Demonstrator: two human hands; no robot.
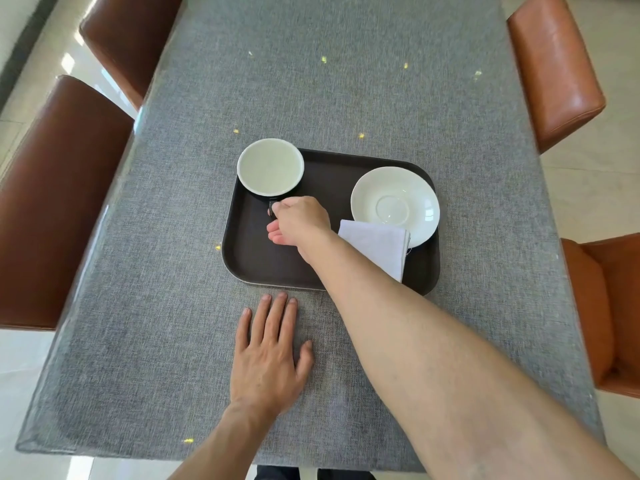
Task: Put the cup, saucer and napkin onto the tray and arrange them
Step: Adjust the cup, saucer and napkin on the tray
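Grey table [346,98] — one tray [270,265], cup [270,166], saucer [394,202], napkin [377,245].

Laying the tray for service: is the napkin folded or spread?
Folded: the napkin shows stacked layers at its right edge, one corner lapping the saucer.

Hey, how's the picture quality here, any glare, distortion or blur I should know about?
Head view: wide-angle bending bows the table edges and chairs; window glare on the floor at left; small yellow light flecks on the cloth; cup, saucer and right hand look sharp, with soft shadows.
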